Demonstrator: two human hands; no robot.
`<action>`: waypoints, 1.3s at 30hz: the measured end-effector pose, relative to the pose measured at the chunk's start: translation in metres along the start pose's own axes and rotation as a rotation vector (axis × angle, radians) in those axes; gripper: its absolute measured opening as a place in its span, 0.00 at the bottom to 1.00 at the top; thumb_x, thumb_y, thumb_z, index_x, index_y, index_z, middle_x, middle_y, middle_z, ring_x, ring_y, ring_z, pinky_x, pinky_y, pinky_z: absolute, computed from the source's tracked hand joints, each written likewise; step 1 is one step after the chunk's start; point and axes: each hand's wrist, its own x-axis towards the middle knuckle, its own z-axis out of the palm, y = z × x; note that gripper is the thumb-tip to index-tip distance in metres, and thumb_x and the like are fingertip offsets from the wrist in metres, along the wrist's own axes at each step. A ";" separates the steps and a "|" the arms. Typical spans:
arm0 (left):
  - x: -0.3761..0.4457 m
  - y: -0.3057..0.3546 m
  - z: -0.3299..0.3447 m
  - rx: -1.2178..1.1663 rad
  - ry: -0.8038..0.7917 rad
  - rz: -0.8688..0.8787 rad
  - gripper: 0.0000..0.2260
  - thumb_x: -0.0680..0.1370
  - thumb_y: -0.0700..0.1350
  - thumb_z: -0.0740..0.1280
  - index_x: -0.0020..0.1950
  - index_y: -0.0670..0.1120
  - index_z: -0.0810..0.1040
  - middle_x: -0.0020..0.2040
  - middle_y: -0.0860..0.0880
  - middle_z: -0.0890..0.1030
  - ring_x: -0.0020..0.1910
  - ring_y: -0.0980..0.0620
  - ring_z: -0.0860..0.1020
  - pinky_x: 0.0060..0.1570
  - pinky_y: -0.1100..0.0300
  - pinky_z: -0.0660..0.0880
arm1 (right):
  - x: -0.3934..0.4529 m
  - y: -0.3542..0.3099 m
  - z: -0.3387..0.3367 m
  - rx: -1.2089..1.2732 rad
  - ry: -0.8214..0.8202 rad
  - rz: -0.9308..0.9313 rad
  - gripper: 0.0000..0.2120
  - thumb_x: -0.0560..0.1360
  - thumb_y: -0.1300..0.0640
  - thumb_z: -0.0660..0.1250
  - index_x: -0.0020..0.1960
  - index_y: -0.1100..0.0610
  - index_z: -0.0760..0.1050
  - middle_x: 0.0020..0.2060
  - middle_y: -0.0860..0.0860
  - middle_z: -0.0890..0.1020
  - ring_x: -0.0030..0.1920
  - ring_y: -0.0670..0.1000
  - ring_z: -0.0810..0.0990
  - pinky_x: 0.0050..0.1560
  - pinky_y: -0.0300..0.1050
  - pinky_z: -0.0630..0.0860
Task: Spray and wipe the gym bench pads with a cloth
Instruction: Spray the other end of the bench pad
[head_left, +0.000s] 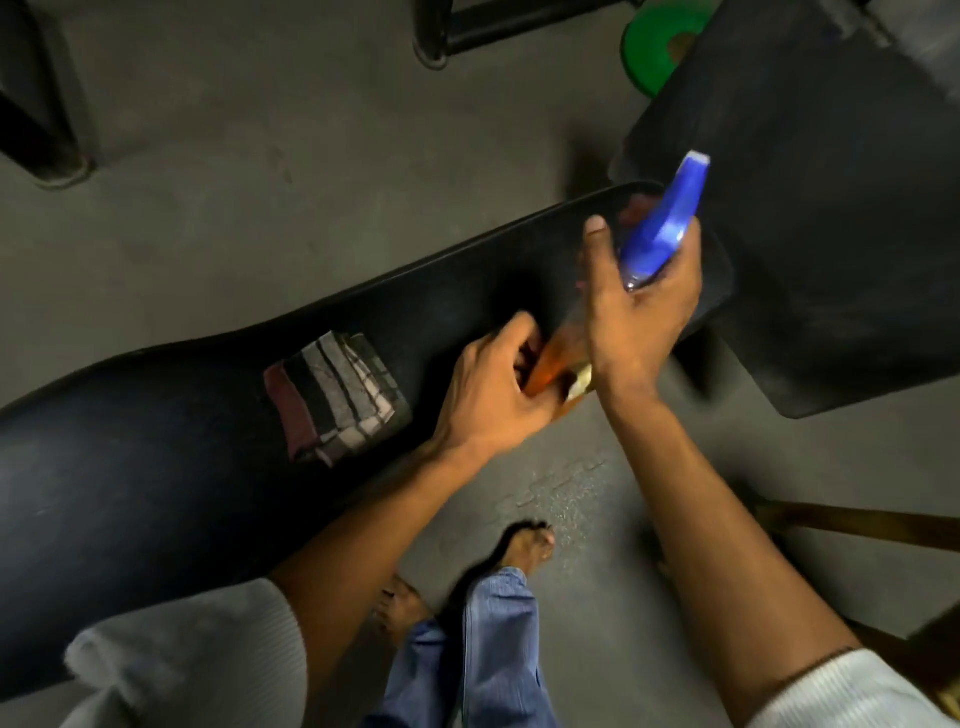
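Observation:
A long black bench pad (156, 467) runs from lower left to the middle right. A folded striped cloth (337, 395) lies flat on it. My left hand (488, 395) grips the orange body of a spray bottle (553, 361) just right of the cloth. My right hand (639, 301) holds the bottle's blue spray head (667, 223), which points up and to the right over the pad's end. A second black pad (841, 208), tilted, fills the upper right.
Grey concrete floor (260, 156) surrounds the bench. Black metal frame legs (47, 135) stand at the upper left and top centre. A green weight plate (662, 44) lies at the top right. Brown frame bars (857, 525) cross the lower right. My bare feet (524, 545) stand below the bench.

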 end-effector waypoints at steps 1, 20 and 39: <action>-0.010 -0.002 -0.001 -0.005 -0.010 0.003 0.16 0.69 0.51 0.75 0.46 0.49 0.70 0.36 0.51 0.81 0.34 0.48 0.83 0.35 0.47 0.82 | -0.001 0.000 0.002 -0.031 -0.025 -0.014 0.12 0.77 0.51 0.76 0.56 0.55 0.79 0.45 0.45 0.83 0.44 0.52 0.84 0.53 0.62 0.82; -0.059 -0.094 -0.054 0.936 0.163 -0.192 0.32 0.82 0.56 0.58 0.81 0.40 0.67 0.84 0.37 0.63 0.85 0.35 0.57 0.84 0.33 0.52 | -0.105 0.038 0.041 -0.238 -0.735 0.230 0.23 0.83 0.35 0.67 0.43 0.55 0.75 0.30 0.47 0.74 0.33 0.49 0.76 0.41 0.49 0.74; -0.023 -0.071 -0.011 0.912 0.149 -0.095 0.31 0.80 0.56 0.63 0.79 0.41 0.70 0.83 0.38 0.67 0.84 0.38 0.62 0.82 0.32 0.55 | -0.048 0.059 0.020 -0.142 -0.659 0.344 0.35 0.77 0.28 0.64 0.42 0.62 0.75 0.35 0.65 0.81 0.28 0.65 0.82 0.35 0.62 0.81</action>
